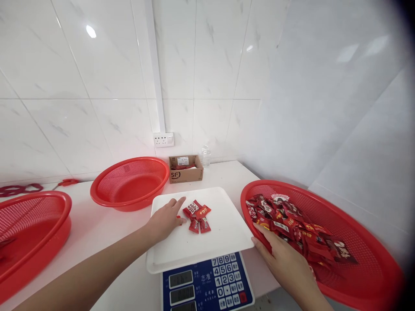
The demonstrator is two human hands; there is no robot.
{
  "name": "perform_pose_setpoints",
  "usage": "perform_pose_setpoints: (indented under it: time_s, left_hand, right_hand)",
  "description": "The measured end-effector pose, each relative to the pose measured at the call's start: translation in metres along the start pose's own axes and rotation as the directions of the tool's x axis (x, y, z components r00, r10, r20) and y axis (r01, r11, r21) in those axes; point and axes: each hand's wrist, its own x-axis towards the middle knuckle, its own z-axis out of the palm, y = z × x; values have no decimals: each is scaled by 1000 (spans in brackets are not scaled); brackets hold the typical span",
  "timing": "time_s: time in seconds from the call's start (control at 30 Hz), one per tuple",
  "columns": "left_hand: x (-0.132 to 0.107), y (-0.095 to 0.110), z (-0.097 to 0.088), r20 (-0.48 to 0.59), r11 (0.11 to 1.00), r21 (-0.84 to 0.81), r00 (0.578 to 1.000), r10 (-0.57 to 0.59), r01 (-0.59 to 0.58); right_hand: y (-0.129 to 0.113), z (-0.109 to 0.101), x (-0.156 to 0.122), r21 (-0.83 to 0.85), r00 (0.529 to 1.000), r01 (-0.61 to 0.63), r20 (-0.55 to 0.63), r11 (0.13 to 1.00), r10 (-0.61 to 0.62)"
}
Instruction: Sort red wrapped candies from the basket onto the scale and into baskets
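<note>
My left hand [166, 219] is over the left part of a white tray [220, 246], its index finger and thumb spread apart. A sliver of red wrapper [178, 217] shows by the thumb; the hand hides the rest. Just right of these fingers, several small red candy packets [199, 216] lie grouped on the tray. The tray rests on a blue digital scale [207, 280] with a keypad and display windows. At the right, my right hand [280, 255] grips the near left rim of a red plastic basket [366, 263], which holds many wrapped candies [301, 231].
Another red basket [129, 203] stands behind the tray to the left, and a third basket [48, 203] is at the left edge. By the tiled wall are a small cardboard box [188, 175], a clear plastic bottle [205, 155] and red-handled scissors [68, 182]. A socket [164, 139] is above.
</note>
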Motion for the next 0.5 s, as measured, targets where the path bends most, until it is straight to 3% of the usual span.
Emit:
perform_pose_setpoints:
  time_s: [0.17, 0.3, 0.5]
  left_hand:
    - [7, 3, 2, -64, 997, -71, 998, 2, -6]
    - [11, 19, 3, -95, 995, -87, 995, 43, -52]
    - [17, 52, 15, 81, 995, -46, 993, 88, -84]
  right_hand:
    - [0, 1, 1, -4, 1000, 0, 12, 1000, 0]
    - [-1, -1, 0, 5, 1000, -9, 30, 1000, 9]
    - [-1, -1, 0, 6, 999, -15, 30, 1000, 15]
